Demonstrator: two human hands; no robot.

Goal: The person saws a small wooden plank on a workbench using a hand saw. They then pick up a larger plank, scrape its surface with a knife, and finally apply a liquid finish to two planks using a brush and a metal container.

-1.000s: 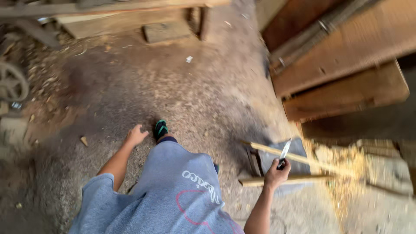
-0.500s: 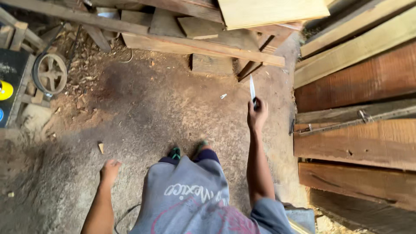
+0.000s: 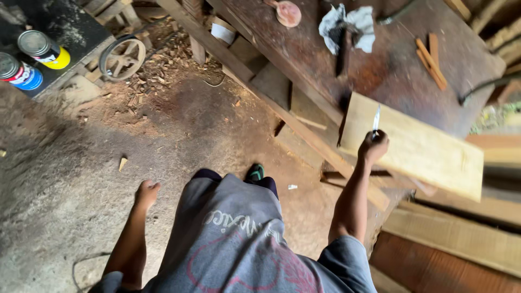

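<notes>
My right hand [image 3: 373, 146] is raised and closed around a thin metal blade [image 3: 376, 120] that points up. It hovers over the near left end of a pale wooden board [image 3: 423, 149] lying on a dark workbench [image 3: 380, 70]. My left hand [image 3: 146, 193] hangs at my side with the fingers loosely curled and nothing in it, above the dirt floor. I wear a grey shirt, and one foot in a green sandal [image 3: 254, 173] shows below.
Two tins [image 3: 32, 57] stand on a dark surface at the upper left beside a small wheel [image 3: 121, 58]. A crumpled cloth [image 3: 345, 26], small wood sticks [image 3: 430, 58] and a round tool [image 3: 286, 12] lie on the bench. Planks [image 3: 456, 239] are stacked at the right. Wood chips litter the floor.
The view swung from the floor and stacked planks to the workbench. My right hand with the blade came up from beside a sawhorse to the pale board. My left hand stayed hanging.
</notes>
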